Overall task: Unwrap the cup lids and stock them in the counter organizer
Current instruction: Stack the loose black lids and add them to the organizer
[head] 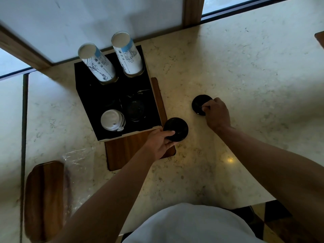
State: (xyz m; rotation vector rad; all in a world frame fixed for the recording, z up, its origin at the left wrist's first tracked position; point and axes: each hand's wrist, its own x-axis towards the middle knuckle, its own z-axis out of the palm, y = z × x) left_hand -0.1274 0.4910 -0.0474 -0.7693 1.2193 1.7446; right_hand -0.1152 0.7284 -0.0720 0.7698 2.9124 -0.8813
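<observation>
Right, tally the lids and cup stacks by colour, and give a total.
Black lids or lid stacks, held by the hands: 2, left hand's, right hand's
Black lids in the organizer: 1
White lids: 1
White cup stacks: 2
Total: 6

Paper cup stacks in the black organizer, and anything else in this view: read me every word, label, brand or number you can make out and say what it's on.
No text can be read.
Left cup stack: blue and black line drawings and small marks, too small and blurred to read.
Right cup stack: the same print, also unreadable.
White lids, black lids and organizer: no visible lettering.
</observation>
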